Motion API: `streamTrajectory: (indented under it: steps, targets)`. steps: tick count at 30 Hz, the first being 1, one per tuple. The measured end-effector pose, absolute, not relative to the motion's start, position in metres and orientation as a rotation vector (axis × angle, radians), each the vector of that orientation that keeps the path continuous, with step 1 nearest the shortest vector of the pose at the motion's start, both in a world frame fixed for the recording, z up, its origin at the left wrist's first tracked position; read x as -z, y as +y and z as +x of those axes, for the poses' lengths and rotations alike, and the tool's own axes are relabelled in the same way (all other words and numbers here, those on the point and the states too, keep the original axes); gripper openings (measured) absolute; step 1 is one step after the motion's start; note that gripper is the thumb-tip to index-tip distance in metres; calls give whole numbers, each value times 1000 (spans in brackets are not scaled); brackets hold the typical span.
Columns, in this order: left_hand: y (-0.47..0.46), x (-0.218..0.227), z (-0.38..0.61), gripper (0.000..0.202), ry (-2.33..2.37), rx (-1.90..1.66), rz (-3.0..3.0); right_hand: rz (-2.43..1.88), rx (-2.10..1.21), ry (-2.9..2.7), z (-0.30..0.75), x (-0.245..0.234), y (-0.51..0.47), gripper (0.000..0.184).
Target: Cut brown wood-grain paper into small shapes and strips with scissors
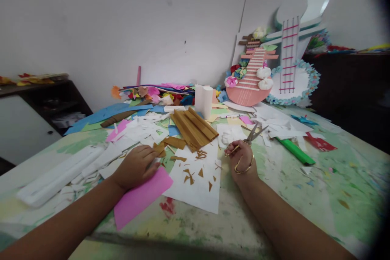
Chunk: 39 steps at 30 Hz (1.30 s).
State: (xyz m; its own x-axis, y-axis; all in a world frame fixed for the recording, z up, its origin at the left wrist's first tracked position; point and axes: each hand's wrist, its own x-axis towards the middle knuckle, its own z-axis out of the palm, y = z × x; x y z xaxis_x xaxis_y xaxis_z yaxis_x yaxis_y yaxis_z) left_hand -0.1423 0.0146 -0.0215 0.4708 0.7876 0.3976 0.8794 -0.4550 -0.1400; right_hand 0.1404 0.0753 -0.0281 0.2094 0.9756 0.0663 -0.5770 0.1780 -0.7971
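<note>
My right hand (243, 160) is closed around a pair of gold-handled scissors (253, 133). Their blades stand apart, pointing away from me. My left hand (135, 166) rests low over the papers, thumb apart from the fingers; its fingertips reach a small brown crepe paper piece (159, 149). Partly under that hand lies a pink paper sheet (146, 199). Between my hands, small brown scraps (189, 176) are scattered on a white paper sheet (195, 195). Just beyond them lies a larger folded piece of brown crepe paper (195, 128).
White paper rolls (207, 103) stand at the back, near paper flowers (152, 95). Decorated guitar shapes (251, 77) lean at the back right. A green roll (295, 151) lies on the right, a long white plastic case (61, 174) on the left. Paper scraps litter the painted table (304, 211).
</note>
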Motion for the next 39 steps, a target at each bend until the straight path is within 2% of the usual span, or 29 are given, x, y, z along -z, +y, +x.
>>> streamTrajectory:
  steps: [11,27,34,39]
  targets:
    - [10,16,-137,26,-1462,313,-2474,-665,-1337,-559,143,25,74,14]
    - [9,13,-134,25,-1255,180,-2693,-601,-1481,-660,142,19,72,17]
    - [-2,4,-117,27,-1477,196,-2894,-623,-1363,-828,148,17,76,16]
    - [-9,4,-114,20,-1756,307,-2911,-617,-1379,-801,153,16,77,19]
